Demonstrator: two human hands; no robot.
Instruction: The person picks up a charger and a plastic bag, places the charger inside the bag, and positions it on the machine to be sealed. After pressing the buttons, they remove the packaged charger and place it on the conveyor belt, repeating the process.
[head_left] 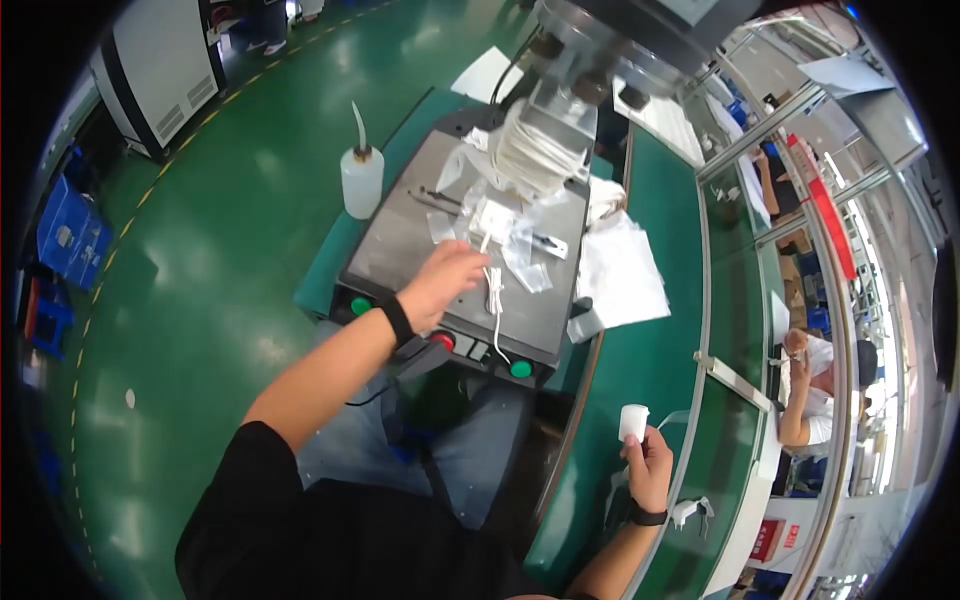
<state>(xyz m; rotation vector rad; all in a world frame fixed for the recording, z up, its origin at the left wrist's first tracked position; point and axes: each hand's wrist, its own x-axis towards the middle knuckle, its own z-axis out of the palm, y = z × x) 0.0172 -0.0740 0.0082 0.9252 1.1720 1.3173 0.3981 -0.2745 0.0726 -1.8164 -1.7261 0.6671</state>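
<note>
My left hand [447, 280] reaches over a grey machine plate [395, 240], its fingers closed around a thin white cable [494, 290]. Part of that cable is bundled beside the fingertips, and one end trails to the plate's front edge. Just beyond the fingers sits a white block [492, 216] among clear plastic bits. Off to the right, my right hand [652, 470] grips a small white plastic charger-like piece [633, 422] above the green bench. My fingers cover its lower end.
A press head [610, 45] overhangs the plate's far end, near coiled white cord [535, 155]. Left of it stands a squeeze bottle [362, 182]. Green buttons [521, 369] line the front. Plastic bags [625, 270] lie right; another white charger [686, 512] rests near my right wrist.
</note>
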